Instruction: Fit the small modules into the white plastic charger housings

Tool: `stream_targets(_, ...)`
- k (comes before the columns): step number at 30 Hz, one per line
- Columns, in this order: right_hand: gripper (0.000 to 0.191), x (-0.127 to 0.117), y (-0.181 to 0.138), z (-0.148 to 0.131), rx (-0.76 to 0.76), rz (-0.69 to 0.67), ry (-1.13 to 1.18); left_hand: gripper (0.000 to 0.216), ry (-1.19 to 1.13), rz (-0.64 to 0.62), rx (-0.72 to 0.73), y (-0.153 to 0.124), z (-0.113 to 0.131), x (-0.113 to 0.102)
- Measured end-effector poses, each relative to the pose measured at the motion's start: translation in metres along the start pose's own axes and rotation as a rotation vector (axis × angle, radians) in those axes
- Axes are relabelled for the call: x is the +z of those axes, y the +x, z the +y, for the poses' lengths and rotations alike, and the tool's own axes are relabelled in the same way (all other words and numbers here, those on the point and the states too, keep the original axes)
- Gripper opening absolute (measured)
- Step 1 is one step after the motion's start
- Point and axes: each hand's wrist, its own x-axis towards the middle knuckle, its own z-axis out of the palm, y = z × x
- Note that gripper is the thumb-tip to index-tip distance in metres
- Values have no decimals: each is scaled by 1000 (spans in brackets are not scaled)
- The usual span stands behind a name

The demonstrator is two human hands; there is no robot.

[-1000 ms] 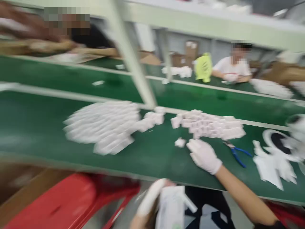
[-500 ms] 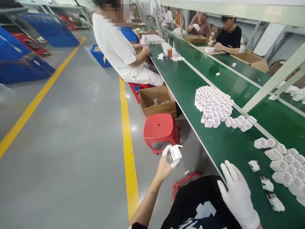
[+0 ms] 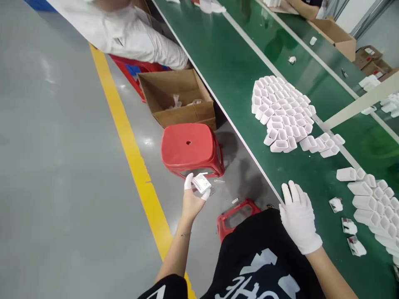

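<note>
My left hand [image 3: 193, 197], with white covers on two fingertips, is held out over the floor and pinches a small white packet [image 3: 201, 183] with green print. My right hand [image 3: 298, 216] wears a white glove and rests flat, fingers stretched, on the near edge of the green belt [image 3: 237, 70]. Just right of it lie three small torn wrappers [image 3: 336, 204]. A cluster of white open-topped plastic shells [image 3: 282, 114] sits further up the belt, and a second group of white shells [image 3: 372, 199] lies at the right edge.
A red stool [image 3: 190, 148] stands on the grey floor below my left hand, with an open cardboard box [image 3: 177, 97] behind it. A second red stool [image 3: 235, 216] is under me. A seated person in white [image 3: 124, 27] works further up. A yellow floor line [image 3: 131, 149] runs alongside.
The view has tilted down toward the floor and stool. My left hand has kept the packet and moved slightly up and left; my right hand stays flat on the belt edge.
</note>
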Motion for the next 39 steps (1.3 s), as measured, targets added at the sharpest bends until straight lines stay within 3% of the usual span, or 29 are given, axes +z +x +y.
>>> stream_targets(7,64,-2,28,-3,-5,-45,-33,70,30,-101,-88,-19,-38,66)
stream_targets(12,69,2,22,-8,42,-96,51,64,68,-125,-53,-26,-33,103)
stream_targets(16,73,-1,25,-8,81,-140,161,66,127,-116,27,-11,-14,107)
stream_targets(23,78,-15,41,0,49,-223,252,70,230,7,89,18,31,89)
stream_targets(28,69,-10,35,-3,83,-186,244,64,321,-31,90,35,39,86)
stream_targets(31,61,-4,38,-5,70,-121,191,64,372,-75,51,48,22,98)
stream_targets(35,60,7,57,-4,-27,-27,93,71,421,-209,-3,65,-29,133)
stream_targets(39,75,14,76,-3,-179,24,28,45,445,-363,-47,83,-92,182)
